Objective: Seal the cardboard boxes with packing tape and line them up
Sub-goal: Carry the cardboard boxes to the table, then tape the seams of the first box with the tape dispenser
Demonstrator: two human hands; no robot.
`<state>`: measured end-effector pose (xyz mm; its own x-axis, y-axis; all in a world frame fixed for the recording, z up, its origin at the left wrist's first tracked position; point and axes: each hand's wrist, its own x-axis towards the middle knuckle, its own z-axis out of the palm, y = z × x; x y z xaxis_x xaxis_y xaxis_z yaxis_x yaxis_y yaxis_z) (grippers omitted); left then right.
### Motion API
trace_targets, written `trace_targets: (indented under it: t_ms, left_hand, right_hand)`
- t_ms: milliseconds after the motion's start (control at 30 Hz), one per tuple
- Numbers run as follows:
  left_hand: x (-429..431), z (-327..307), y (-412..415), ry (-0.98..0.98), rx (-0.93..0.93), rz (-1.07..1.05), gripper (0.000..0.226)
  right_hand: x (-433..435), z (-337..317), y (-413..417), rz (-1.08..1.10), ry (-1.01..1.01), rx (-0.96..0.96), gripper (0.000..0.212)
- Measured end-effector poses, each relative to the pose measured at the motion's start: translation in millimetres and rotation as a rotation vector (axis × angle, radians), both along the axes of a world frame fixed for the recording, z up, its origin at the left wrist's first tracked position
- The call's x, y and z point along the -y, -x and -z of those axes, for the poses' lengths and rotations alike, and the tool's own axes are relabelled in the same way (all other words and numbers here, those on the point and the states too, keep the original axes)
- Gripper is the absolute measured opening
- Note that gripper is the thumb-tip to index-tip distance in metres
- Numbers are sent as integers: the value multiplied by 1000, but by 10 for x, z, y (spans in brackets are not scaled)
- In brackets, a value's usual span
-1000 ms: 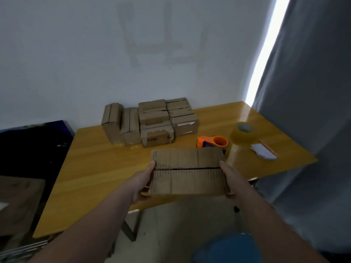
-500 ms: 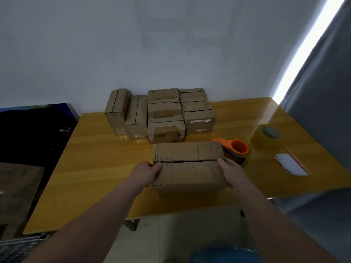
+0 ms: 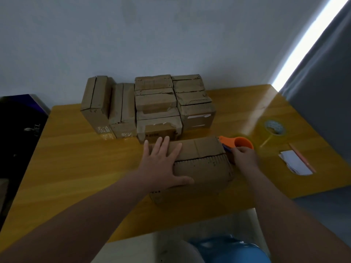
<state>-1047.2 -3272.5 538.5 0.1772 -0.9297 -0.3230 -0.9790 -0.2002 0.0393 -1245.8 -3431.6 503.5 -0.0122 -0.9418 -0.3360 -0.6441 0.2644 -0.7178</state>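
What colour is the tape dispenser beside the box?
Orange. The plastic tape dispenser shows best in the head view.

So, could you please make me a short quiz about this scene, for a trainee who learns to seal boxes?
1. True or false: the left hand lies flat on top of the near cardboard box.
2. Where is the roll of packing tape? A) on the floor B) on the table, to the right of the orange tape dispenser C) on top of the near box
3. Fill in: the right hand is at the near box's ___ end, beside the dispenser.
Key: 1 true; 2 B; 3 right.
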Motion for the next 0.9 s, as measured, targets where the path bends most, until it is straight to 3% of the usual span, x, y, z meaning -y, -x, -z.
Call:
trace_targets:
  t_ms: [133, 267, 433, 533, 667, 800, 900]
  left_hand:
    - [112, 38, -24, -71, -4, 63, 126]
    - [201, 36, -57, -107, -21, 102, 126]
    - [245, 36, -54, -74, -3, 138, 118]
    - [248, 54, -47, -42, 7, 151, 118]
    - [234, 57, 14, -34, 35, 161, 118]
    - [157, 47, 85, -50, 57, 114, 117]
    - [113, 39, 87, -69, 50, 80, 121]
  right_hand:
    - [164, 106, 31, -174, 11, -250, 36]
    - [293, 273, -40, -379, 43, -560, 44]
    - [376, 394, -21, -435, 70, -776, 33]
    - [400, 440, 62, -365, 85, -740, 32]
    - [424, 471, 194, -464, 79, -850, 23]
    - [402, 426, 280, -558, 57, -758, 10]
    - [450, 373, 246, -583, 217, -710, 20]
